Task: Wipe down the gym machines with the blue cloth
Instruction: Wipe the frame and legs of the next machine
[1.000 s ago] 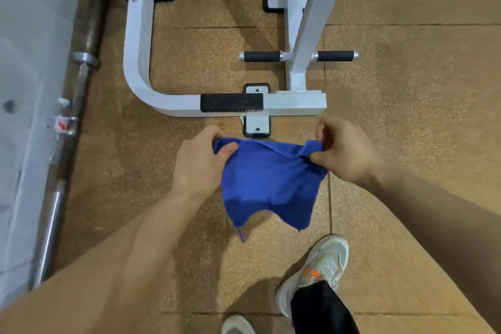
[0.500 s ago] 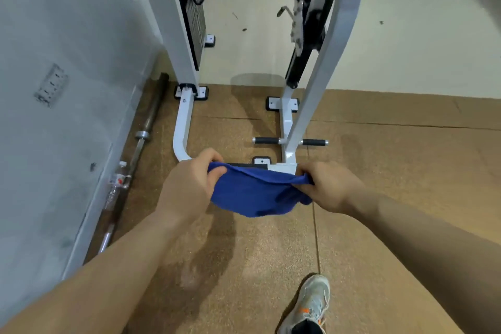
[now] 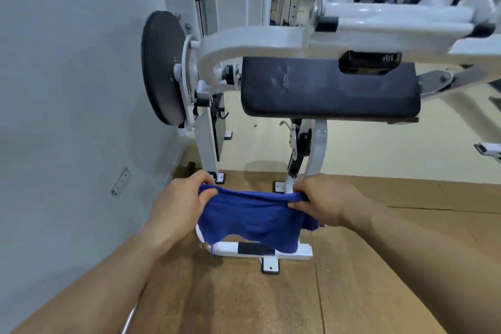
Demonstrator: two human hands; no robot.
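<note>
Hanging in mid-air, the blue cloth [image 3: 252, 219] is stretched between both hands: left hand [image 3: 180, 205] fingers pinch its left corner, right hand [image 3: 324, 202] fingers grip its right edge, near the white gym machine [image 3: 271, 40], whose dark pad [image 3: 325, 89] sits beyond.

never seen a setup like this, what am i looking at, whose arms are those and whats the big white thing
There is no robot here. The camera is worn on a person's head and looks forward and down, so the two bare arms are the wearer's own. The left hand and right hand each grip one end of a blue cloth, held up between them. In front stands a white gym machine with a dark padded rest and a round dark disc on its left. It stands on a brown floor beside a grey wall.
</note>
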